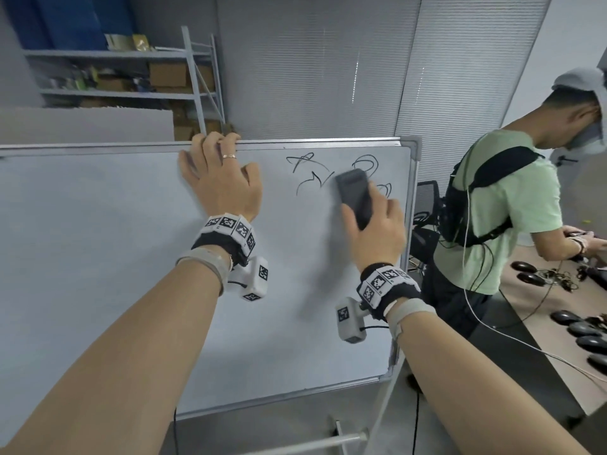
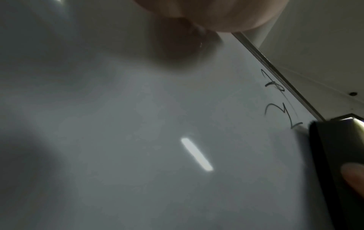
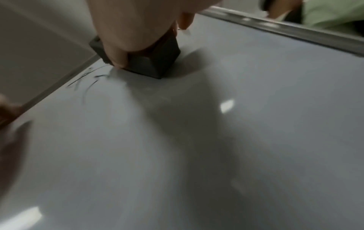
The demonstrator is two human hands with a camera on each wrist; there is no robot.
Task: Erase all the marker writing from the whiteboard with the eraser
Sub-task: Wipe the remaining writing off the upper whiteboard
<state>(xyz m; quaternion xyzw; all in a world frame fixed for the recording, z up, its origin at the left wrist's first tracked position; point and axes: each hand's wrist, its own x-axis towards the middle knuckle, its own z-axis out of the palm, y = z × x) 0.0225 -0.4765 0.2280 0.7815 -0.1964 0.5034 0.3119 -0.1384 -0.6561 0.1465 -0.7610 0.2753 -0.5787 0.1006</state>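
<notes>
A framed whiteboard (image 1: 98, 257) stands upright in front of me. Black marker writing (image 1: 308, 174) sits in its upper right corner, also seen as marker writing (image 2: 275, 99) and marker writing (image 3: 86, 82). My right hand (image 1: 374, 228) grips a dark grey eraser (image 1: 354, 195) and holds it flat against the board among the scribbles; the eraser (image 3: 153, 62) shows pressed on the surface, and the eraser (image 2: 338, 155) appears at the edge of the left wrist view. My left hand (image 1: 220, 178) lies on the board with its fingers curled over the top frame.
A person in a green shirt (image 1: 505, 211) stands close to the board's right edge at a table (image 1: 525, 310) strewn with computer mice and cables. Metal shelving (image 1: 131, 77) with boxes stands behind the board. The board's stand foot (image 1: 335, 438) is below.
</notes>
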